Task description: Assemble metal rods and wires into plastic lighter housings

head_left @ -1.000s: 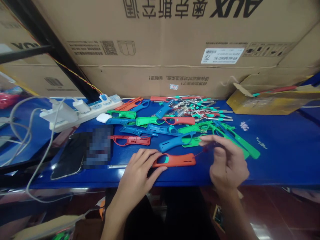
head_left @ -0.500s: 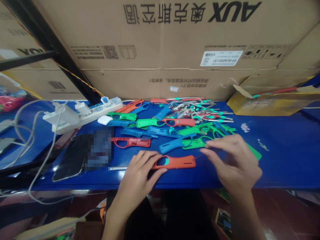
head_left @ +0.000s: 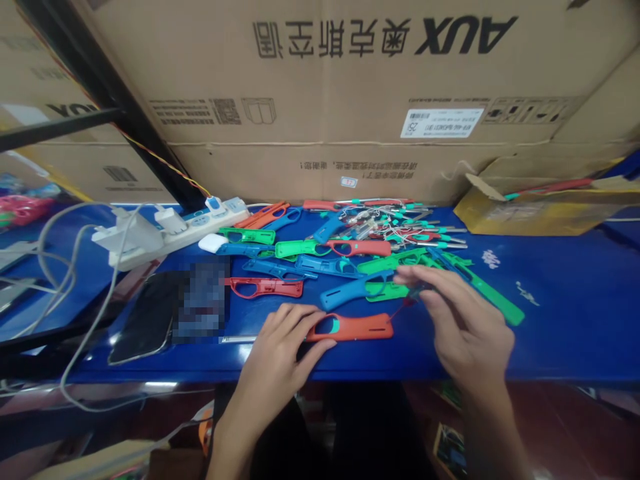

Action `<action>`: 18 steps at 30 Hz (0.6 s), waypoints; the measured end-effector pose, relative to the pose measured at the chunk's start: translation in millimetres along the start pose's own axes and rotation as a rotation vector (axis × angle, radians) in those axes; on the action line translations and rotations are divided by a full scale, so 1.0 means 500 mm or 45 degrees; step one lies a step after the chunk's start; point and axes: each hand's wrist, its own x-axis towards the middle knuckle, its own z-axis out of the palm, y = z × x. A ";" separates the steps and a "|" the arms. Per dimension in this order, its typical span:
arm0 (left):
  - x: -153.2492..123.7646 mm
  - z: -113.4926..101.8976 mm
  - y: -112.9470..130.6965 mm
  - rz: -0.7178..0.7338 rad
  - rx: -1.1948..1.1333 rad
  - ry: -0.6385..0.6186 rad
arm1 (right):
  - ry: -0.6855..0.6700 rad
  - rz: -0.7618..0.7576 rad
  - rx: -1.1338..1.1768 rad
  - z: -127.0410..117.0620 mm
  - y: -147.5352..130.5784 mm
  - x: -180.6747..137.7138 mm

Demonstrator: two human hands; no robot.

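Note:
My left hand (head_left: 283, 350) is closed around the front of an orange long-necked lighter (head_left: 363, 327), which lies flat near the table's front edge. Its metal tube (head_left: 239, 339) sticks out to the left, and a green trigger shows in the handle's opening. From the handle's right end a thin red cord (head_left: 397, 312) runs up to my right hand (head_left: 465, 320). Thumb and forefinger there are closed about the cord's end, with a small dark piece between them that is too blurred to name. Beyond lie a blue handle shell (head_left: 345, 291) and a green one (head_left: 387, 291).
Several coloured handle shells and a heap of wired lighter tubes (head_left: 395, 223) lie behind. A power strip (head_left: 185, 230) and a black phone (head_left: 145, 317) are at left. At right stands a taped carton (head_left: 530, 213). A large cardboard box (head_left: 320, 127) walls off the back.
My right hand has shifted slightly up, its thumb and forefinger farther apart, and a dark piece now shows between them. My left hand and the orange lighter stay nearly in place.

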 end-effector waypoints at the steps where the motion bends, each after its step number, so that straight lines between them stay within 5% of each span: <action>1: 0.000 0.000 0.000 0.000 0.002 -0.002 | 0.035 0.030 0.045 0.002 0.000 0.001; 5: 0.000 0.000 0.001 -0.001 0.012 -0.004 | 0.179 -0.033 -0.113 0.000 0.002 0.004; 10: 0.002 0.001 0.001 0.000 0.018 0.005 | -0.184 0.045 -0.065 -0.018 0.004 0.002; 15: 0.002 0.000 0.001 0.020 0.009 0.017 | -0.016 -0.005 -0.086 -0.023 -0.005 -0.002; 18: 0.002 -0.001 0.001 0.006 0.014 0.012 | -0.129 0.061 -0.097 -0.028 -0.012 -0.006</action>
